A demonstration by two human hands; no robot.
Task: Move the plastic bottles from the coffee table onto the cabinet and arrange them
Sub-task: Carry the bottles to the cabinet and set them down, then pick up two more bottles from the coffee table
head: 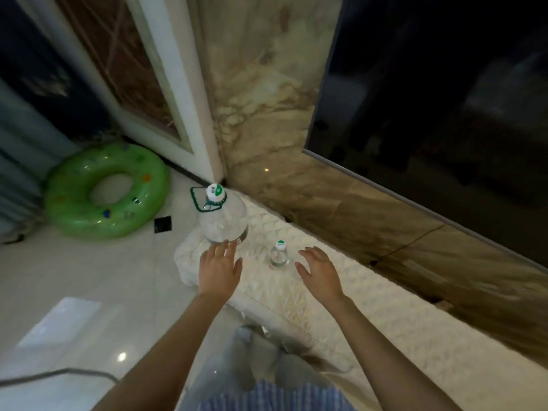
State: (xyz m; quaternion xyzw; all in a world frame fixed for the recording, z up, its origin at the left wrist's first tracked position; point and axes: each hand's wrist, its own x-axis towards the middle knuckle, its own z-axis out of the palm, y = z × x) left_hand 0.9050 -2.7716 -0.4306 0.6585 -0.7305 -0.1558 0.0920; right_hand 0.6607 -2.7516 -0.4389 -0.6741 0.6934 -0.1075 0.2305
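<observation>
- Head view: left hand (220, 269) spread, fingertips at the large bottle (223, 218) base.
- Right hand (321, 269) spread, empty; small bottle (278, 256) upright between both hands on the cabinet (370, 315), likely being aligned.

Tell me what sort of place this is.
Probably a home living room: a large dark screen hangs on a marble wall above a low cabinet, and a green swim ring lies on the tiled floor.

A: Dim, greenish indoor light; small lamp glints on the glossy floor (122, 356) and marble wall (266, 169).
B: Soft all over, wide-angle bending at edges, black television (444, 99) murky.
</observation>
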